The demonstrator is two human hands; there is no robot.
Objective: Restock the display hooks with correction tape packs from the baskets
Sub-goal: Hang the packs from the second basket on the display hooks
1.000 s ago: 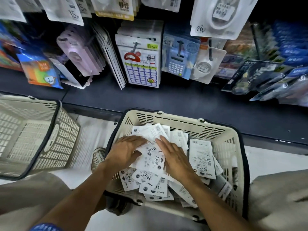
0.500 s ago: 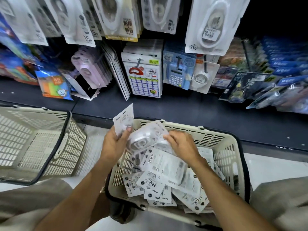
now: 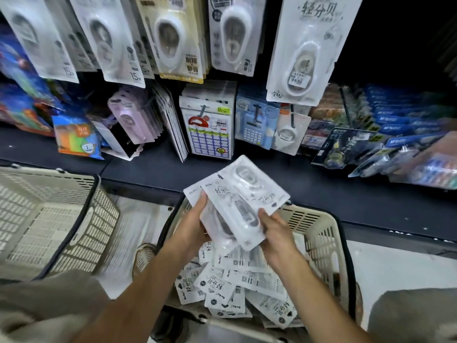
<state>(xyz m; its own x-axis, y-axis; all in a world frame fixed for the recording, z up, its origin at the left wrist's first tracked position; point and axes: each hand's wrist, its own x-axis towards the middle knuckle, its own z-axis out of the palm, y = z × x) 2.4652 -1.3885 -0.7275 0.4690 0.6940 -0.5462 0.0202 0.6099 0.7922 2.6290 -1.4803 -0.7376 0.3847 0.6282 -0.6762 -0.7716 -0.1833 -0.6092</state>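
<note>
- Head view: the left hand (image 3: pixel 195 225) and the right hand (image 3: pixel 277 233) are together gripping a fanned stack of correction tape packs (image 3: pixel 237 201) at frame centre, just above the right basket (image 3: pixel 319 233).
- Left fingers are curling round the stack's left edge; the right thumb is pinching its lower right corner.
- More loose packs (image 3: pixel 235 288) are lying heaped in that basket — printed backs mostly up.
- Another cream basket (image 3: pixel 49 219) is sitting at the left.
- Hanging packs (image 3: pixel 301 50) are filling the display hooks along the top.
</note>
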